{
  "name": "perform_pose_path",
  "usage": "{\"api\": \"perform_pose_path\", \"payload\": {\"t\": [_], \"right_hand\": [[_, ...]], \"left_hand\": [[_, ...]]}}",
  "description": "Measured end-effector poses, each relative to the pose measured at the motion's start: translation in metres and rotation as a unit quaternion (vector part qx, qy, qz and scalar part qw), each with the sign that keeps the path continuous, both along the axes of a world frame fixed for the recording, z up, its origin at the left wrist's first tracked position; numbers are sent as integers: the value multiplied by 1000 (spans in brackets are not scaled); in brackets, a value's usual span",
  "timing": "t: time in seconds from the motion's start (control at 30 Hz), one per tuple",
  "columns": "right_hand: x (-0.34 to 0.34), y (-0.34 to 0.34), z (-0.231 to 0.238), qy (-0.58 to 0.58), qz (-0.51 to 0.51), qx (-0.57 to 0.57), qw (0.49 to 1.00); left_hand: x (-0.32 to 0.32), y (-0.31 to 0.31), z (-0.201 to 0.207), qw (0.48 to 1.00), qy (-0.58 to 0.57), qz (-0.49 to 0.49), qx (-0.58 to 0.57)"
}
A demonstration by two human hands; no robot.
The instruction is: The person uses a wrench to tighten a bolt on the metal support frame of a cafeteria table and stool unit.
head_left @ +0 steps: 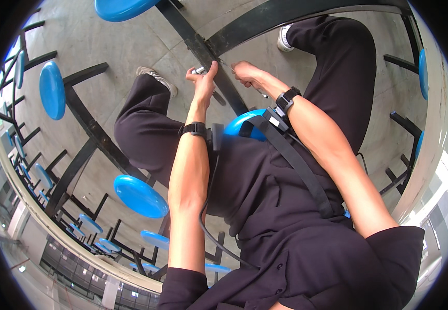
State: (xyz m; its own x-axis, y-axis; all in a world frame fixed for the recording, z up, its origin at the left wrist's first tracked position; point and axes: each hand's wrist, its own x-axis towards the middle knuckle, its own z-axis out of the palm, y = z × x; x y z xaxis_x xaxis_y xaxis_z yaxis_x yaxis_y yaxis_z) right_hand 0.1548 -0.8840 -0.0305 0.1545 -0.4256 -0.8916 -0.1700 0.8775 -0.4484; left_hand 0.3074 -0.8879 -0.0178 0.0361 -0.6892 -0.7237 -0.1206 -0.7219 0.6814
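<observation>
My left hand [203, 78] is closed around a short silver metal tool [199, 70], its kind too small to make out. Thumb and fingertips rest close to the dark metal beam [190, 39] of a seat frame, by the joint where a curved crossbar [265, 23] meets it. Just right of the same beam, my right hand [245, 73] is closed on a thin silver metal rod [262, 94]. One end of the rod shows below the fingers; a slim part points left toward the beam. The grip hides its middle.
I sit on a blue round seat [244, 124], legs spread on both sides of the beam. Another blue seat [126, 8] is at the top. At left stand several more seats on dark frames, including a blue one [52, 90]. Grey concrete floor [115, 46] lies below.
</observation>
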Motion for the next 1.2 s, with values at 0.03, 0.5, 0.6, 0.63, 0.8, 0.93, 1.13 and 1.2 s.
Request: {"api": "perform_pose_path", "payload": {"t": [0.03,0.5,0.6,0.63,0.8,0.93,1.13,1.2], "right_hand": [[2,0,9,-40,-28,15,999],[5,6,86,-190,-305,46,932],[-7,17,64,-118,-240,-12,964],[-11,21,52,-71,-198,-56,976],[-7,24,17,-12,-83,-97,992],[-15,24,-4,2,-90,-70,993],[-6,15,-7,-49,-84,-86,992],[-8,16,-11,-47,-75,-76,993]], "left_hand": [[0,-1,-2,1000,-9,5,-9],[6,1,-14,1000,-7,0,-22],[-3,0,-1,1000,-11,0,-22],[-6,-1,1,1000,-12,-1,-12],[2,-3,-6,999,-19,5,-28],[-5,-2,0,1000,-1,-1,-11],[3,-1,-6,1000,-10,4,-17],[1,0,-5,1000,-7,2,-10]]}}
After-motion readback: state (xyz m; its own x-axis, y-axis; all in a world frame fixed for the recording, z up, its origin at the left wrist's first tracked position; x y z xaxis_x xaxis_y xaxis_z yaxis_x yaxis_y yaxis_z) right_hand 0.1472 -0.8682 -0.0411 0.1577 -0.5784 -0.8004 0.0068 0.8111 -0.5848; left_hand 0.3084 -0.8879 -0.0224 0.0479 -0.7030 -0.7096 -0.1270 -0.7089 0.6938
